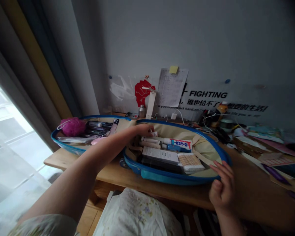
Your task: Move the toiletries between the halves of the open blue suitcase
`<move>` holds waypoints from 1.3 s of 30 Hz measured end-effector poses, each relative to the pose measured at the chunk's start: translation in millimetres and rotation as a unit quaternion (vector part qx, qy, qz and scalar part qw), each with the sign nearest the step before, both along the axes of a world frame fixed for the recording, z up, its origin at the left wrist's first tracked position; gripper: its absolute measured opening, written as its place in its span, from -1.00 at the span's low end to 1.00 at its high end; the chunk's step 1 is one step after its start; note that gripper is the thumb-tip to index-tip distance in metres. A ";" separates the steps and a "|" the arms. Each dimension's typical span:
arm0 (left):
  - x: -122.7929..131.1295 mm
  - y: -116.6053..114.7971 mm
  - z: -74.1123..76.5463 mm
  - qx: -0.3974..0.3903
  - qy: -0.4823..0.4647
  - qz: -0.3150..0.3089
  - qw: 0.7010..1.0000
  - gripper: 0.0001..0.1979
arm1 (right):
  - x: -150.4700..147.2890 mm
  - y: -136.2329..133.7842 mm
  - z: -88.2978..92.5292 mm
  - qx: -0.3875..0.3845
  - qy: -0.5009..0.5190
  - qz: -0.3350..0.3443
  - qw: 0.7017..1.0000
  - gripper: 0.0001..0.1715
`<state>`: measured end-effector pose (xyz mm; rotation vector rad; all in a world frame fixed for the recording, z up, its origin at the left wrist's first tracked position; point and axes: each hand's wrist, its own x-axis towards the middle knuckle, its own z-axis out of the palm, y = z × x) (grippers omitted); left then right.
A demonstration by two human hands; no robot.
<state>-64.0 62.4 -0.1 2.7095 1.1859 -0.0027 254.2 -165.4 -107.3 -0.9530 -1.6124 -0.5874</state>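
A blue-rimmed suitcase [167, 179] lies opened flat on a wooden desk, both halves showing a beige lining. My left hand [144, 129] reaches into the back left of the right half, its fingers closed around a small white tube [154, 133], partly hidden. Just in front of it lie pale tubes [149, 143], a toothpaste box [179, 144] and a blue tube [173, 148]. Nearer are a white box [160, 155] with printed text and a pack of cotton swabs [190, 161]. My right hand [222, 183] grips the suitcase's front right rim, fingers over the edge.
The suitcase's left half holds a pink bath puff [73, 127] and several packed items. Papers, a purple pen [276, 173] and an orange-capped bottle [221, 108] crowd the desk's right side. A cloth-covered chair [137, 213] stands in front; a curtain [22, 65] hangs left.
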 end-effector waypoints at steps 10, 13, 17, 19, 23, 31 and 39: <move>-4.5 6.2 -10.3 -0.041 0.023 0.006 0.999 -0.67 | -0.3 0.4 -1.1 -0.009 0.015 -0.010 1.000 -0.50; -4.4 5.8 -10.5 -0.039 0.021 0.006 0.999 -0.71 | -0.3 0.6 -1.6 -0.011 0.016 -0.014 1.000 -0.48; -3.9 1.8 -5.5 -0.025 0.008 0.015 1.000 -0.73 | -1.4 0.1 0.5 -0.007 0.008 -0.019 1.000 -0.48; -6.1 0.4 1.7 -0.011 -0.004 0.027 1.000 -0.71 | -1.9 -0.1 1.8 -0.005 0.003 -0.017 1.000 -0.49; -30.2 3.8 26.3 0.037 -0.032 0.078 0.996 -0.60 | -1.4 0.2 2.5 0.001 -0.003 -0.008 1.000 -0.52; -176.3 5.4 45.3 0.137 0.033 0.301 0.943 -0.49 | -1.5 0.9 1.1 0.008 0.003 -0.011 1.000 -0.52; -268.5 -12.7 3.0 0.108 0.177 0.378 0.902 -0.33 | -1.0 1.7 0.7 0.007 -0.001 -0.018 1.000 -0.52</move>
